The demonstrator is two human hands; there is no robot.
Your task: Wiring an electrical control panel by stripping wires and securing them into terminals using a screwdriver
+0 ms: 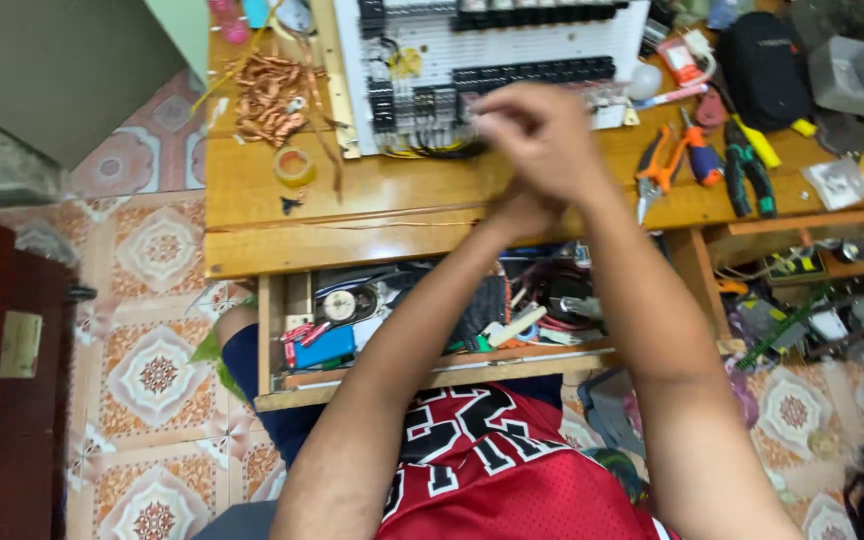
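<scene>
Wood makes up the broad surface (392, 190), and on it, propped toward the far edge, lies a white perforated panel (512, 55) carrying rows of black terminal blocks and looped wiring; it looks stiff and fairly heavy, best taken by its bare side edges, since the wires and small clipped parts seem easy to snag or bend. Below the surface an open drawer (422, 375) holds a jumble: a round gauge, a blue box, red and black cables, a pale tube. Both hands are raised just in front of the panel's near edge, the right hand (542, 135) folded over the left hand (517, 210), pressed together; whether they pinch anything is blurred and cannot be told. Orange-handled pliers (660, 165) lie right of them, a heap of copper scraps (270, 100) and a tape roll (294, 165) to the left.
</scene>
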